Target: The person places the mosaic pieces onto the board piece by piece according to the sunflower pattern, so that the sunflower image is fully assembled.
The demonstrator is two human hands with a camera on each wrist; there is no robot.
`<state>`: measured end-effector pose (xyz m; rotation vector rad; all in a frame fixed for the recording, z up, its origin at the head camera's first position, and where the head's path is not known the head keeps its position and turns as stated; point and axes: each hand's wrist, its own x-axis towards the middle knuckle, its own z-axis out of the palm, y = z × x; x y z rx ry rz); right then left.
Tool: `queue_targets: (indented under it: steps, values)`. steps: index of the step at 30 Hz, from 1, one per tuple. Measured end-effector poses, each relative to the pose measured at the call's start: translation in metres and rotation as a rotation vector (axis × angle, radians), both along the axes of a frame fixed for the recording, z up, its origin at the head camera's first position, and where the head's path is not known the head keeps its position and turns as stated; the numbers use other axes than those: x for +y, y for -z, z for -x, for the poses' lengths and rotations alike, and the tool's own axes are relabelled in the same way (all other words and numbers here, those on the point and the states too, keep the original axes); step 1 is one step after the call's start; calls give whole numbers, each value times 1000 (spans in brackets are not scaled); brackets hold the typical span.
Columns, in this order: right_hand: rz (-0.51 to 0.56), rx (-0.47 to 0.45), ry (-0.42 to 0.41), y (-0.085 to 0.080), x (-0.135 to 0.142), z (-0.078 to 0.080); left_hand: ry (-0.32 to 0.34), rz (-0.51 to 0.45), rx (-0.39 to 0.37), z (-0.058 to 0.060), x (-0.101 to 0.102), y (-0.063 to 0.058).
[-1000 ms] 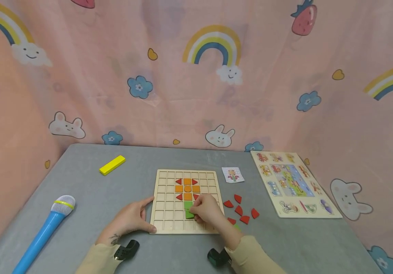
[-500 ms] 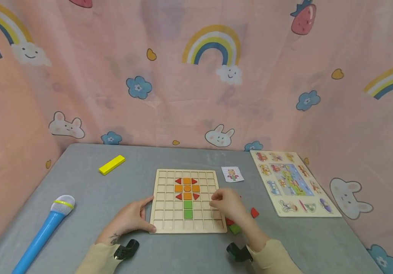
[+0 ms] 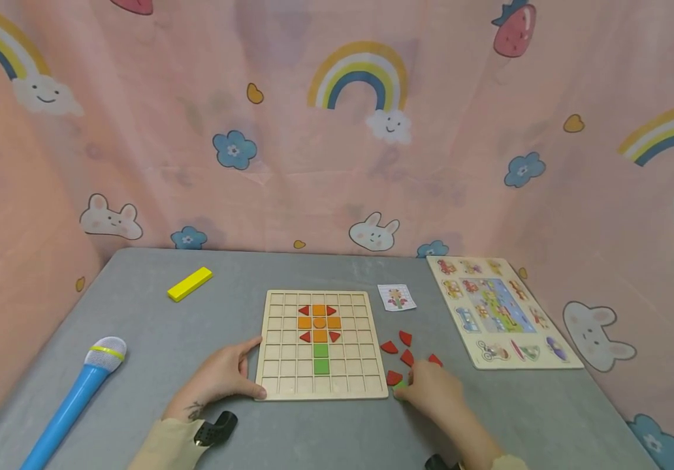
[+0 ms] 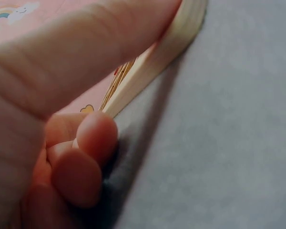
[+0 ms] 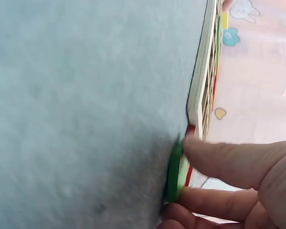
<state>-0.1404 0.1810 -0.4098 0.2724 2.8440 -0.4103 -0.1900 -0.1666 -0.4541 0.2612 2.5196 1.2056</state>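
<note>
A wooden grid board [image 3: 290, 385] lies on the grey table. Orange squares [image 3: 319, 310], an orange disc [image 3: 319, 322], red triangles [image 3: 305, 336] and two green squares [image 3: 321, 367] form a flower-like pattern on it. My left hand [image 3: 223, 372] rests at the board's left side, index finger against the edge and thumb at the near corner. Right of the board, my right hand [image 3: 435, 390] pinches a green block [image 5: 175, 171] between thumb and finger, low at the tabletop; fingers partly cover it in the head view. Several red pieces [image 3: 405, 338] with one curved side lie around that hand.
A small printed picture card [image 3: 397, 297] lies beyond the board's far right corner. Farther right is a wooden picture puzzle [image 3: 525, 359]. On the left are a yellow bar [image 3: 190, 284] and a blue toy microphone [image 3: 72, 411]. A pink patterned cloth hangs behind the table.
My right hand has left the lower green square on the board and moved right and nearer, down to a green block among the red pieces. My left hand stays at the board's edge.
</note>
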Motion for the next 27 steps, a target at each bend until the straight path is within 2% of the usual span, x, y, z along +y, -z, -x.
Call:
queue_targets:
  steps: [5,8,12,15,18,20,23,27]
  values:
    - [48,13,14,3,0,-1,-3,-5,-3,-1,0,0]
    - [148,63,20,0,-1,2,0,-10,-7,-2,0,0]
    - [444,120,46,-7,-15,7,3,-14,-8,-2,0,0]
    - [663,97,47,-10,-34,11,-3,-15,-8,-2,0,0]
    - [781,42,25,-8,-53,15,-7,-12,-4,-2,1,0]
    - [819,10,8,-3,-64,16,-10,-9,-3,-2,1,-1]
    - [819,-16,-15,4,-77,17,-9,-9,-4,-2,1,-1]
    - [780,7,-47,11,-87,18,-13,-7,-9,-2,1,-3]
